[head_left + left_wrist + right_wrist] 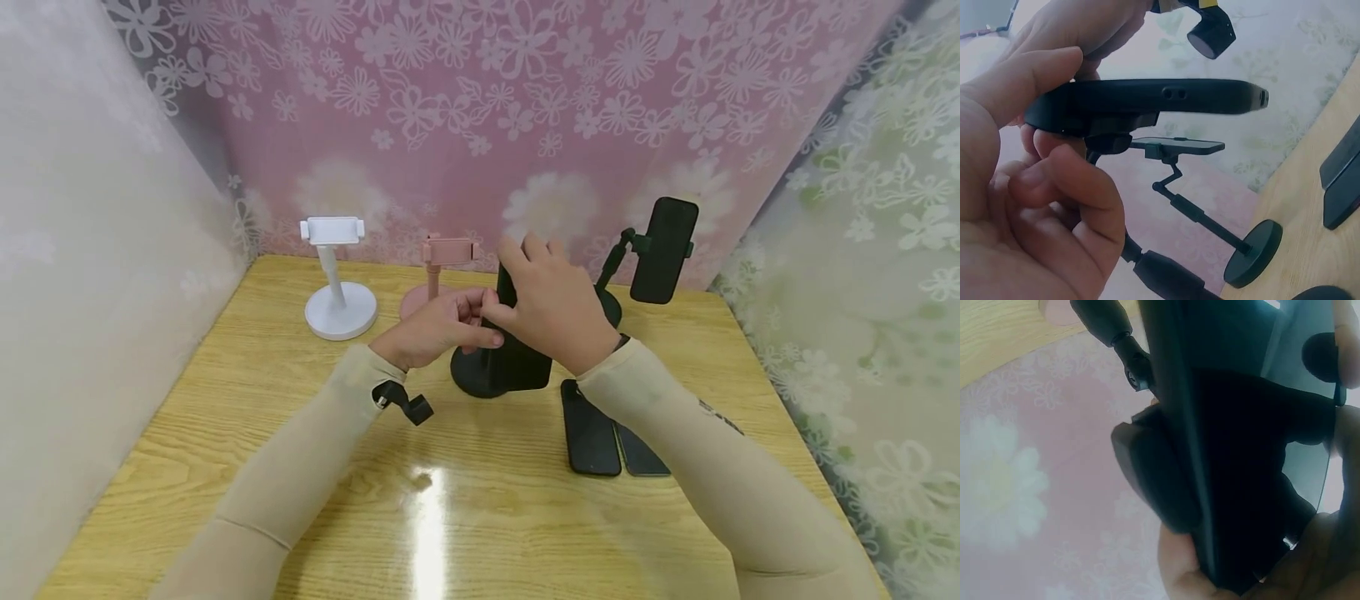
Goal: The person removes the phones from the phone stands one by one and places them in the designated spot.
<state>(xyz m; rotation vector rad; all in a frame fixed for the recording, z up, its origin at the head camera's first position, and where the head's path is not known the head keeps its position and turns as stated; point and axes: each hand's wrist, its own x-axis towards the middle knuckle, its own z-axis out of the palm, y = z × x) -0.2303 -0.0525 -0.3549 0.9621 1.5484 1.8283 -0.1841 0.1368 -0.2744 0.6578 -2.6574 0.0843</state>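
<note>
A black smartphone [525, 367] stands tilted at a black phone stand, whose round base [474, 375] rests on the table. Its back lies against the stand's clamp [1154, 478] in the right wrist view. My right hand [553, 304] grips the phone's upper part, fingers over the top. From the left, my left hand [442, 327] holds the phone's edge near the clamp. In the left wrist view, the left thumb [1054, 72] presses on the screen side, with curled fingers [1079, 181] below the phone and clamp. How far the clamp encloses the phone cannot be told.
A white phone stand [341, 310] and a pink one [450, 252] stand to the left, their holders without phones. At the right, a dark green stand [617, 258] holds a phone [664, 250]. Two dark phones [592, 433] lie side by side near my right forearm.
</note>
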